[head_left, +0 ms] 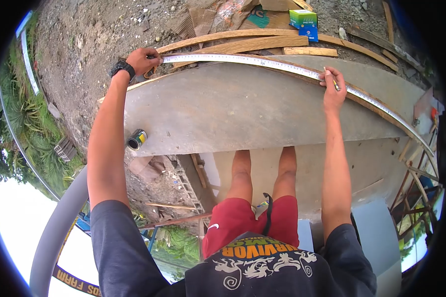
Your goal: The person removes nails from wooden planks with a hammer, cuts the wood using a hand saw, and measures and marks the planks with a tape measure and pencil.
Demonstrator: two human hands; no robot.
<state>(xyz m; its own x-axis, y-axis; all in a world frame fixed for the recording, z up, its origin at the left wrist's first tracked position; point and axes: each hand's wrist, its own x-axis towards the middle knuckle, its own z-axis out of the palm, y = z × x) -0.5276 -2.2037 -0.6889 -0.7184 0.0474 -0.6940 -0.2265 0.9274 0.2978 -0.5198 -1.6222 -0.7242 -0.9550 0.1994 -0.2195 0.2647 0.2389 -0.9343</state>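
Note:
A white tape measure blade point(262, 61) stretches in a curve along the far edge of a grey concrete slab point(223, 109), against a long strip of wood point(376, 106). My left hand point(142, 61), with a black watch at the wrist, is closed on the blade's left end. Something small and dark shows at its fingertips. My right hand point(334, 88) is closed on a slim pencil point(336, 85) and rests at the blade, right of the middle. Only part of the pencil shows between the fingers. The tape case is not visible.
An open can point(137, 139) lies tilted at the slab's near left corner. Beyond the slab are wooden strips point(233, 45), a green and blue box point(304, 22) and flattened cardboard point(200, 20) on dirt. A wooden frame point(415, 173) stands at the right.

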